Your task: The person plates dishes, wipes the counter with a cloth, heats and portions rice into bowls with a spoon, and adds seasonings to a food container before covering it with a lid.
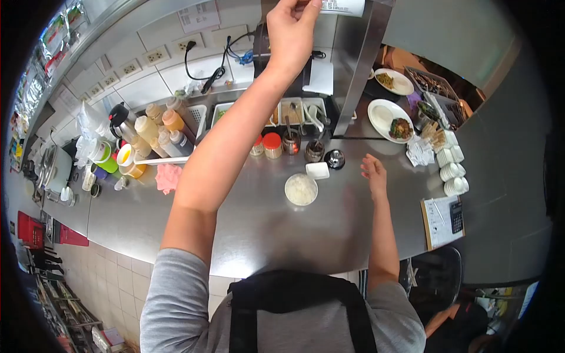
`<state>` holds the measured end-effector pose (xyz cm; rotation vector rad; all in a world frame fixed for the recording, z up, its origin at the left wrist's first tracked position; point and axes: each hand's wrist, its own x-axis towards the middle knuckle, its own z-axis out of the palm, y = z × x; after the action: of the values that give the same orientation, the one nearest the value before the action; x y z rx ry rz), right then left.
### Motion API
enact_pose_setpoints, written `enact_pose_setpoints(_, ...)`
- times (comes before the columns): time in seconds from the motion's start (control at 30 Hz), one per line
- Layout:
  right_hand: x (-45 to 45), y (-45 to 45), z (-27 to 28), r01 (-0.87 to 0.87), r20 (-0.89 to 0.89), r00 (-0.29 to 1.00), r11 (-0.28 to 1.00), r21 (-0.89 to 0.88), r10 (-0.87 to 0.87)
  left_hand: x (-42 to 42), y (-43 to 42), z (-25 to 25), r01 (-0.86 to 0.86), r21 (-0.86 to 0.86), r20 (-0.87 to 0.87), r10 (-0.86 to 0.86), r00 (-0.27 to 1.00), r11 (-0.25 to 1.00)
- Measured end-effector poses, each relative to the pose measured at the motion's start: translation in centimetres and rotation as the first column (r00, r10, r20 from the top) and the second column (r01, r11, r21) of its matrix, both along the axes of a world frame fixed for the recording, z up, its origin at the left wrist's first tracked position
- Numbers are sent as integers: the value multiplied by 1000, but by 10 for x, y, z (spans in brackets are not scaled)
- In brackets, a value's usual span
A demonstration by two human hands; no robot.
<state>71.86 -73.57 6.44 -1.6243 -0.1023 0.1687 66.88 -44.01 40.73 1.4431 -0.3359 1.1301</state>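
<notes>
Raised to the top of the view, my left hand (290, 32) pinches a white printed receipt (344, 6) between thumb and fingers; part of the slip is cut off by the frame. My right hand (375, 175) hovers over the steel counter (247, 235), fingers loosely apart and holding nothing. To its left are a round silver-topped bell (335, 159) with a black base, a small white dish (318, 170), and a white bowl of rice (301, 189). Beyond my right hand stands an oval plate (381, 112) with rice and a cooked dish.
Squeeze bottles (147, 127), a pink cloth (168, 178) and red-lidded jars (272, 145) line the back left. On the right are stacked white cups (456, 186), a clipboard (438, 226) with a calculator (456, 217), and another food plate (395, 81). A person (459, 329) is at lower right.
</notes>
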Motion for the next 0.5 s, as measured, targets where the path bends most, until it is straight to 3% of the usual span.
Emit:
enact_pose_setpoints(0.03, -20, 4, 10, -2, 22, 1000, 999, -37, 2, 1, 1, -5, -56, -24, 40, 57, 998, 998)
enact_pose_setpoints(0.13, -80, 21, 16, -4, 113, 993, 990, -141, 20, -47, 6, -54, -93, 147, -101, 108, 989, 985)
enact_pose_setpoints(0.17, -103, 25, 9, 6, 173, 985, 985, -172, 24, -76, 2, -80, -246, 293, -21, 264, 964, 924)
enact_pose_setpoints(0.2, -128, 31, 3, 15, 233, 972, 979, -203, 33, -108, -3, -116, -197, 288, -124, 241, 963, 937)
enact_pose_setpoints(0.23, -157, 40, 10, 28, 320, 945, 963, -267, 61, -151, -11, -152, -130, 272, -389, 232, 892, 953)
enact_pose_setpoints(0.27, -186, 50, 21, 44, 405, 909, 944, -328, 99, -178, -12, -207, -140, 298, -292, 230, 928, 944)
enact_pose_setpoints(0.33, -230, 69, 26, 8, 404, 900, 922, -387, 162, -255, -23, -296, -93, 257, -627, 239, 741, 962)
enact_pose_setpoints(0.4, -258, 87, 1, -100, 438, 843, 891, -443, 312, -309, -25, -367, -94, 176, -759, 195, 621, 980)
enact_pose_setpoints(0.5, -288, 109, -18, -306, 297, 791, 766, -565, 534, -341, -9, -413, -47, 606, -693, 555, 460, 794)
